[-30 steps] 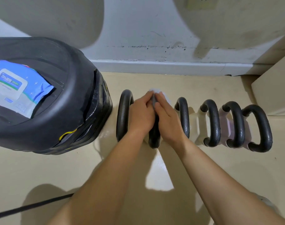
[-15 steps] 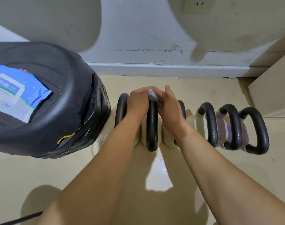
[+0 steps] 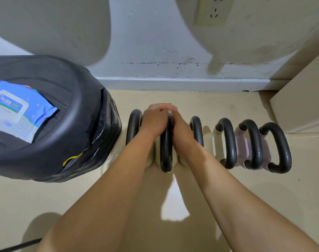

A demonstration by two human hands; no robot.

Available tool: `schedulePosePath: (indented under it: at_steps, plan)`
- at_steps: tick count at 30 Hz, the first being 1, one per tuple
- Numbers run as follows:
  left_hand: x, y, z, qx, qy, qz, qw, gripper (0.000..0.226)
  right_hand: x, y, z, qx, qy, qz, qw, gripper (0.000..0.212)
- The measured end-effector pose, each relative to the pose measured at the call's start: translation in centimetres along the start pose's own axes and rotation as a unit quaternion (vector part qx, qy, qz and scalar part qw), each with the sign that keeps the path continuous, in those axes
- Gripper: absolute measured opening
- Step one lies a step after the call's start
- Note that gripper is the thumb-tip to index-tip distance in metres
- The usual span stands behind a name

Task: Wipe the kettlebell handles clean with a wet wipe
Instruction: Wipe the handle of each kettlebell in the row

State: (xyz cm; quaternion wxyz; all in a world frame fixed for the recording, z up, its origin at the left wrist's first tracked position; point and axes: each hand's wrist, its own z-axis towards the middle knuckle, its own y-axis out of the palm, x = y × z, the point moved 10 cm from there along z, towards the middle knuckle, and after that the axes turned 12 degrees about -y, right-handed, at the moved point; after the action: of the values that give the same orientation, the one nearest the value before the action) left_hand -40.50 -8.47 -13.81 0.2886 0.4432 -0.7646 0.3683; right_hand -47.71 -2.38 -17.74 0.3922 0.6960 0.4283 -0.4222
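Handles (image 3: pixel 227 142) crowd right hand (image 3: pixel 180 131); black case (image 3: pixel 82 124) beside left hand (image 3: pixel 153 122).

Setting: beige floor (image 3: pixel 218 206) below a scuffed pale wall (image 3: pixel 155 42) with a socket (image 3: pixel 212 10).
Kettlebells: six black handles stood in a row; the second handle (image 3: pixel 166 153) was between both hands.
Left hand (image 3: pixel 154 120): curled over that handle's far end.
Right hand (image 3: pixel 180 128): pressed against the same handle, touching the left.
Wet wipe (image 3: pixel 170 113): a small white sliver showed between the hands.
Left side: a blue wipe packet (image 3: pixel 16 110) lay on a black case (image 3: pixel 78 128).
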Motion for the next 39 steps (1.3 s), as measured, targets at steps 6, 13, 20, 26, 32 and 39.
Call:
schedulePosePath:
  at_steps: [6, 13, 20, 26, 32, 39]
  plan:
    - [0.3, -0.7, -0.3, 0.016, 0.020, 0.007, 1.000, 0.036, 1.0, -1.4, -2.3, 0.034, 0.052, 0.062, 0.996, 0.042]
    - [0.0, -0.1, 1.7, -0.018, -0.046, 0.082, 0.995, 0.032, -0.7, -1.0, -1.3, 0.060, 0.109, 0.156, 0.980, 0.072]
    - [-1.9, -1.2, -1.6, 0.008, -0.038, 0.014, 0.999, 0.018, 0.5, -1.9, -4.7, 0.075, 0.056, 0.035, 0.995, 0.049]
    - [-5.0, -0.5, -2.1, -0.021, -0.193, -0.202, 0.960, 0.030, -0.9, -0.6, -5.5, 0.031, -0.035, -0.032, 0.998, 0.044]
    - [-5.3, -0.1, -1.2, -0.046, -0.258, -0.262, 0.929, 0.046, -2.4, 0.6, -1.9, -0.031, -0.072, -0.101, 0.992, 0.066]
    - [-4.8, -0.5, -1.2, -0.021, -0.258, -0.196, 0.946, 0.035, -1.5, -1.0, 2.7, -0.065, 0.027, -0.097, 0.993, 0.056]
